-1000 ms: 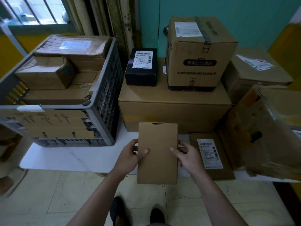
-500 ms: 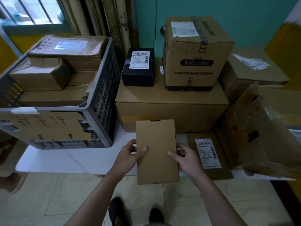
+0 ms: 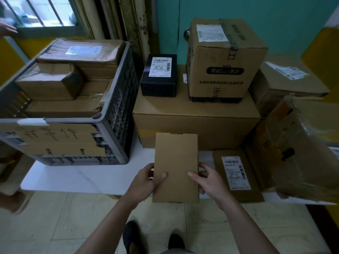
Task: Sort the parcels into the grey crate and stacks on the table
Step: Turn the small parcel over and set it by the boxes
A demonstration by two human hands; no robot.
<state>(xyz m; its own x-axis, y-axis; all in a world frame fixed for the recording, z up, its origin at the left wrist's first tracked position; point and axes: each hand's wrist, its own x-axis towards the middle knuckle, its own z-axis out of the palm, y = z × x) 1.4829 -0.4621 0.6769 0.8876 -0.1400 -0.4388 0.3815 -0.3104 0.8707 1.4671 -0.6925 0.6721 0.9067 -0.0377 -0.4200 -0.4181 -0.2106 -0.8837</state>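
Observation:
A flat plain cardboard parcel (image 3: pixel 176 165) is held over the table's front edge. My left hand (image 3: pixel 145 182) grips its left side with the thumb on top. My right hand (image 3: pixel 209 180) grips its right side the same way. The grey crate (image 3: pixel 113 114) stands at the left on the white table (image 3: pixel 77 176) and holds several brown parcels (image 3: pixel 53 83). A wide brown box (image 3: pixel 196 123) sits behind the held parcel, with a black labelled box (image 3: pixel 158 76) and a tall brown carton (image 3: pixel 223 59) on top of it.
A flat labelled parcel (image 3: pixel 236 176) lies on the table right of my hands. Crumpled wrapped cardboard (image 3: pixel 297 153) and another brown box (image 3: pixel 288 79) fill the right side. A cardboard sign (image 3: pixel 49 138) covers the crate's front. Another person's hand (image 3: pixel 7 29) shows at the far left.
The held parcel has risen and shifted slightly forward toward the wide brown box, with both hands keeping their grip on its sides.

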